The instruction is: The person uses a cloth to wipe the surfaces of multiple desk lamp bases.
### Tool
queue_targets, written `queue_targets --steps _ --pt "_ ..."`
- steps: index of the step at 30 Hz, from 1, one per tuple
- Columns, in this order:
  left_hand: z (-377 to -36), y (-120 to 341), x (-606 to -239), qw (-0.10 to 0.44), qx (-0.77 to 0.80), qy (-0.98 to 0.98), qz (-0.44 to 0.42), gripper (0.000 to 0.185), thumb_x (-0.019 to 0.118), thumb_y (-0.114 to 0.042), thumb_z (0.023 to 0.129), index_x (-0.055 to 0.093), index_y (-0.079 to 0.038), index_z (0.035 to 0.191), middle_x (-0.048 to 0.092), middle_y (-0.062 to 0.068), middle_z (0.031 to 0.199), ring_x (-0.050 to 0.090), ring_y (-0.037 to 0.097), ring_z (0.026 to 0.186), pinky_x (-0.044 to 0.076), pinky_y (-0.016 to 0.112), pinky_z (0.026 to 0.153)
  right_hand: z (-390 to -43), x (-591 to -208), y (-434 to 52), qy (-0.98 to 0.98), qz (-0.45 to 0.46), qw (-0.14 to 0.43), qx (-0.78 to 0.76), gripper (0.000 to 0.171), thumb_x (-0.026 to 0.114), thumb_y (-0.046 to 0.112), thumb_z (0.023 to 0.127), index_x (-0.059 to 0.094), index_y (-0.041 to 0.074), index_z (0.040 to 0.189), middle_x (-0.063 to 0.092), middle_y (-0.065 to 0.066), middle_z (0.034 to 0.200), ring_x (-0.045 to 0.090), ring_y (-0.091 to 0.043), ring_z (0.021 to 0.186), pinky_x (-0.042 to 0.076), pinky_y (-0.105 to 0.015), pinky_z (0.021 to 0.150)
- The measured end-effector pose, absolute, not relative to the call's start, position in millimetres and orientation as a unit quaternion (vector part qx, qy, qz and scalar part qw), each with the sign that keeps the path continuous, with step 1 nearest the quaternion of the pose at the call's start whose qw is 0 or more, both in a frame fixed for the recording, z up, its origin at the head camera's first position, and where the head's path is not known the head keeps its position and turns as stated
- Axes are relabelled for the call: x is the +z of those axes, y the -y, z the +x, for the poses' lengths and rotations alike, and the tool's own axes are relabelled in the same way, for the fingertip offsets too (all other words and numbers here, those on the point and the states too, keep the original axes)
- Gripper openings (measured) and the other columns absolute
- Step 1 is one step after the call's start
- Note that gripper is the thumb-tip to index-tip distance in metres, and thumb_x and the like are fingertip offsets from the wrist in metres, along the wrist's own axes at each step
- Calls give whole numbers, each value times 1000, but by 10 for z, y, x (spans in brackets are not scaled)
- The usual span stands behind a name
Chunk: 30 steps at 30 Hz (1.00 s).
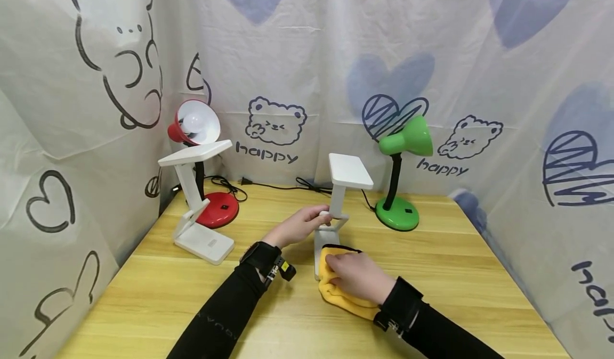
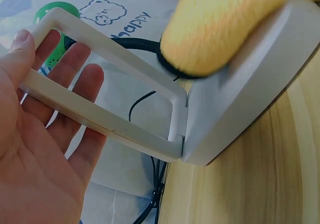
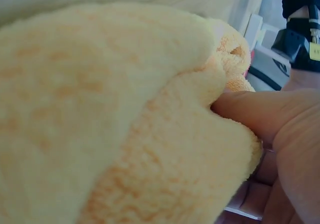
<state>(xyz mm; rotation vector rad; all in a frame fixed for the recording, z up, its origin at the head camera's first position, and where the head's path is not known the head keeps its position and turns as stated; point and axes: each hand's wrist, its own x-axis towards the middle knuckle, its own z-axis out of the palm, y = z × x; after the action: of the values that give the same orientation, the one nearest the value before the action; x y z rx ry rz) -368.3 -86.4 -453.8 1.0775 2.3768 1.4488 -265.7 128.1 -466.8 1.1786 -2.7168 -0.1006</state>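
A white folding desk lamp (image 1: 341, 188) stands mid-table, its flat head raised. My left hand (image 1: 299, 224) holds its frame arm (image 2: 105, 119), fingers behind the bar and thumb on top. My right hand (image 1: 355, 276) presses a yellow cloth (image 1: 336, 290) onto the lamp's base (image 2: 240, 98). In the right wrist view the yellow cloth (image 3: 115, 114) fills the picture, with my thumb (image 3: 260, 114) pinching into its fold.
A second white folding lamp (image 1: 198, 199) stands at the left, with a red lamp (image 1: 201, 135) behind it. A green lamp (image 1: 402, 172) is at the back right. Black cords (image 1: 268, 184) run along the rear of the wooden table (image 1: 460, 274). Printed curtains surround it.
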Motion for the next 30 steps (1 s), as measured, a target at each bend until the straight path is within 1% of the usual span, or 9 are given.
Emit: queue_targets --steps 2,4,11,14,18,21,26,28,30 --pt "-3681 864 -4543 79 486 -794 356 32 41 -42 109 60 -33 133 67 -4 125 62 12 116 49 41 102 -2664 -4674 -1375 914 395 86 -24 30 80 37 87 57 21 96 47 12 70 47 -4 59 40 -24 52" --pt "-3678 864 -4545 81 489 -793 354 31 41 -42 109 60 -33 132 67 -5 124 62 13 116 49 42 102 -2669 -4681 -1467 916 392 84 -16 30 81 37 86 56 21 95 47 13 71 44 -4 59 38 -23 53" --pt "-3676 862 -4545 87 494 -791 351 31 41 -44 109 61 -32 130 65 8 132 61 15 118 48 45 105 -2671 -4659 -1676 917 389 82 17 31 82 35 86 55 21 92 46 14 70 41 -2 57 36 -21 52" --pt "-3673 857 -4545 87 492 -793 348 33 41 -46 108 60 -33 131 65 6 132 61 14 117 49 44 104 -2665 -4636 -1700 919 385 79 15 30 82 34 85 56 22 93 46 14 70 41 -2 57 37 -21 52" --pt "-3676 854 -4549 89 492 -795 344 36 41 -51 107 59 -35 134 64 7 135 61 14 118 48 45 104 -2656 -4614 -1682 919 385 81 12 29 82 34 86 57 22 94 46 14 70 40 -2 57 35 -20 51" --pt "-3675 857 -4559 91 494 -794 343 38 40 -51 107 59 -35 135 62 12 139 61 15 120 48 46 105 -2656 -4622 -1639 916 391 84 10 29 81 35 86 56 22 94 45 14 70 40 -2 57 34 -20 51" --pt "-3676 858 -4560 82 491 -796 345 36 41 -50 107 59 -35 135 64 2 134 62 14 119 48 43 105 -2657 -4622 -1507 912 400 89 2 31 80 37 87 54 22 93 42 13 69 38 -3 57 33 -20 51" --pt "-3678 857 -4556 80 489 -797 347 36 41 -50 107 59 -35 135 65 2 133 62 14 118 48 43 104 -2659 -4618 -1429 910 404 91 -6 31 79 38 88 54 22 94 40 13 68 38 -3 56 33 -20 50" --pt "-3677 857 -4550 79 488 -797 349 36 41 -50 107 59 -35 135 65 6 134 61 14 118 48 43 104 -2668 -4619 -1341 908 408 95 -19 31 78 40 89 53 22 95 39 13 67 39 -2 56 34 -20 50"
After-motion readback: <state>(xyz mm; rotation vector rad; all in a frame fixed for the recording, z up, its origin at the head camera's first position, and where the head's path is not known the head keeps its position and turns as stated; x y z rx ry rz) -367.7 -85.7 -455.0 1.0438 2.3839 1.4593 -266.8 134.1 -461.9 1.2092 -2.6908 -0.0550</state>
